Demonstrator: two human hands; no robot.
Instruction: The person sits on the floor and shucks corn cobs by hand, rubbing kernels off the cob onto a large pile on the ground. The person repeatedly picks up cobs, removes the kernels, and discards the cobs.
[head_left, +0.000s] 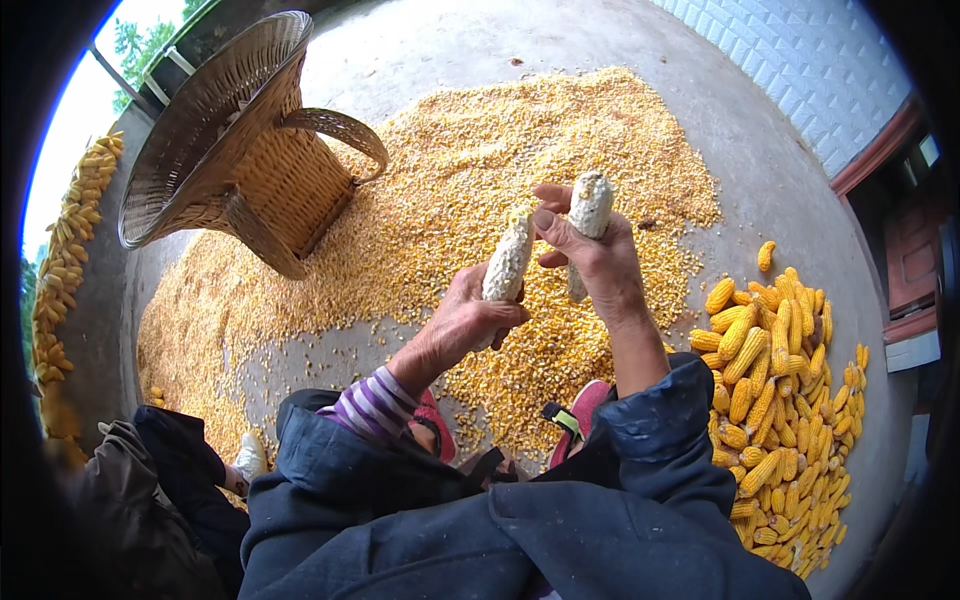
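My left hand (480, 307) is wrapped around the lower part of a pale corn cob (510, 259), held tilted with its tip up. A few yellow bits cling near that tip; the rest of the visible side looks bare of kernels. In my right hand (596, 255) is another bare, whitish cob (591, 204), gripped between thumb and palm, its lower end showing below the hand. The fingertips of the right hand come close to the left cob's upper end; whether they touch it I cannot tell. Beneath both hands spreads a layer of loose yellow corn kernels (495, 165).
A wicker basket (277, 180) with flared rim and handles stands at left on the kernels. Unshelled corn ears (780, 405) are heaped at right on the concrete floor (757, 172). More ears (71, 262) line the far left ledge. Another person's leg (180, 457) is at lower left.
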